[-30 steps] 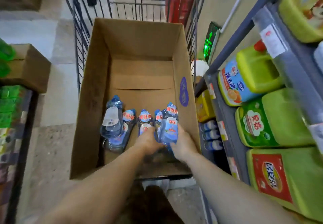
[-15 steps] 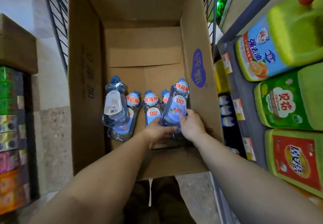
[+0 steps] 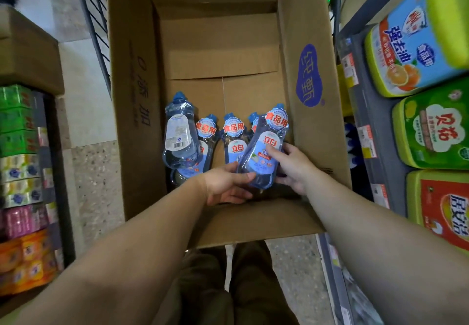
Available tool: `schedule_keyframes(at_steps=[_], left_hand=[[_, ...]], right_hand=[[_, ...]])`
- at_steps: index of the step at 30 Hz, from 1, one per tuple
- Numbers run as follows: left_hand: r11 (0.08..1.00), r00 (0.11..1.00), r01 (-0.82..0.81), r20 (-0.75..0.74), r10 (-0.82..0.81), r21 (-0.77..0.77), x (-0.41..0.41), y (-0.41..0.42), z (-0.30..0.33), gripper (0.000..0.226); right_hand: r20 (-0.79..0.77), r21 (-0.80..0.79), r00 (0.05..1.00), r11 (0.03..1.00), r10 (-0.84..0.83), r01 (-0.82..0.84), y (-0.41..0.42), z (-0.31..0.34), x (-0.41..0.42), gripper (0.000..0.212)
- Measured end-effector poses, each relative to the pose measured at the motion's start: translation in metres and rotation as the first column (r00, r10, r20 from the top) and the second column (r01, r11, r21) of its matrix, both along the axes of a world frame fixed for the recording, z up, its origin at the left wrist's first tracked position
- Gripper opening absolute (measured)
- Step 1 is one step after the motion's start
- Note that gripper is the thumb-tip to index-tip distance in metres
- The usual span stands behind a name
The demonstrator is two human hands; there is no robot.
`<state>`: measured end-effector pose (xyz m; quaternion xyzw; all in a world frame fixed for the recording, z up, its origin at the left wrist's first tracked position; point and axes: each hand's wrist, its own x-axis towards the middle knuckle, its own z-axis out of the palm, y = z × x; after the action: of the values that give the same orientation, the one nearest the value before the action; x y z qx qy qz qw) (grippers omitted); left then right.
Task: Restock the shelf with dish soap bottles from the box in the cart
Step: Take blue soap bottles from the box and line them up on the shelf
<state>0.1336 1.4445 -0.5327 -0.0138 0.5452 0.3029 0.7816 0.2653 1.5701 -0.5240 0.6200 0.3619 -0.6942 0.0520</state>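
- Inside the cardboard box (image 3: 132,96) in the wire cart (image 3: 94,27), our right hand (image 3: 291,167) clamps round one blue dish soap bottle (image 3: 264,154), thumb across its label and fingers under its far side, the bottle tilted cap-away from us.
- Our left hand (image 3: 225,185) closes on the same bottle's base from the near-left side, thumb on the lower edge, so both hands share the one bottle.
- Where it lies: the held bottle sits between our two hands, raised above the box floor and close to the box's right wall; the remaining bottles (image 3: 228,136) lie just beyond and to the left of our left hand, one (image 3: 179,136) turned back-label up on top of the pile.
- Risk, as we judge it: the bottle looks smooth and rounded, and our grip is low on its body; a quick lift could let the heavier end swing and slip out.
- Risk: the box wall stands just beside our right hand, and the cap could catch on it as we lift.
- Risk: the shelf (image 3: 360,121) to the right of our right hand is packed with large green jugs (image 3: 431,131); a careless swing across could knock the bottle against its edge.
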Motion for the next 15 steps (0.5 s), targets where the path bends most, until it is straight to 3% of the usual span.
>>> schedule_keyframes(at_steps=[7, 11, 15], left_hand=[[0.993, 0.996, 0.079, -0.042, -0.075, 0.084, -0.013, -0.012, 0.016, 0.041], [0.97, 0.974, 0.147, -0.199, -0.108, 0.196, -0.021, -0.002, 0.045, 0.042], [0.891, 0.912, 0.252, -0.4, -0.088, 0.378, -0.021, 0.031, 0.094, 0.049]], right_hand=[[-0.082, 0.047, 0.987, 0.99, 0.135, -0.132, 0.0, 0.028, 0.001, 0.039], [-0.133, 0.264, 0.974, 0.954, 0.182, -0.143, 0.002, 0.073, -0.005, 0.051], [-0.181, 0.536, 0.966, 0.842, 0.186, -0.061, 0.013, 0.143, 0.002, 0.051]])
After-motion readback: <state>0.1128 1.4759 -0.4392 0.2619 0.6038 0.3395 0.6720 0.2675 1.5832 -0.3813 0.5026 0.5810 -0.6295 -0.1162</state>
